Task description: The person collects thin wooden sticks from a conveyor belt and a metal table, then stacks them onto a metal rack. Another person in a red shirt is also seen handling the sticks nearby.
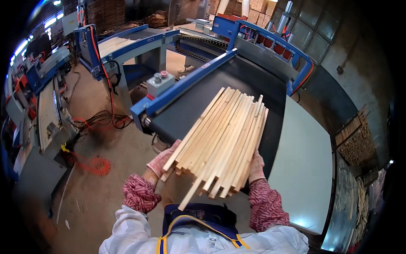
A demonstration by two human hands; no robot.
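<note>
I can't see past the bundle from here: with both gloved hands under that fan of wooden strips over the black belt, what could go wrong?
1. The wooden strips lie fanned and uneven, and one near end juts toward the apron; loose ones could slide out and drop.
2. The left hand and right hand grip only the near ends, so the far ends could sag onto the black belt.
3. Cables on the floor might trip.

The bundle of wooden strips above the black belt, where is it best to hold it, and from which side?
Hold the bundle of wooden strips at its near ends, from both long sides, as the left hand and right hand do: the strips are loose and fan out unevenly, so sideways squeezing probably keeps them together.
</note>
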